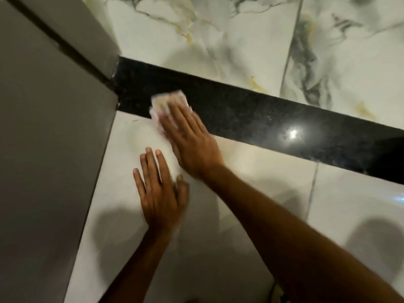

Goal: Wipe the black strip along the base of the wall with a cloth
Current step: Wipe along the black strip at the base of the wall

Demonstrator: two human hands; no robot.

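Note:
A glossy black strip (251,112) runs from the grey panel at the left down to the right edge, between pale tiles on both sides. A small white cloth (162,102) lies on the strip near its left end. My right hand (190,141) presses flat on the cloth, fingers stretched over it, and the cloth is blurred. My left hand (159,191) rests flat on the pale tile just below, fingers spread, holding nothing.
A grey panel (50,149) with a dark seam fills the left side and meets the strip's left end. Marbled tiles (240,40) lie beyond the strip. A light glare spot (292,133) shows on the strip to the right.

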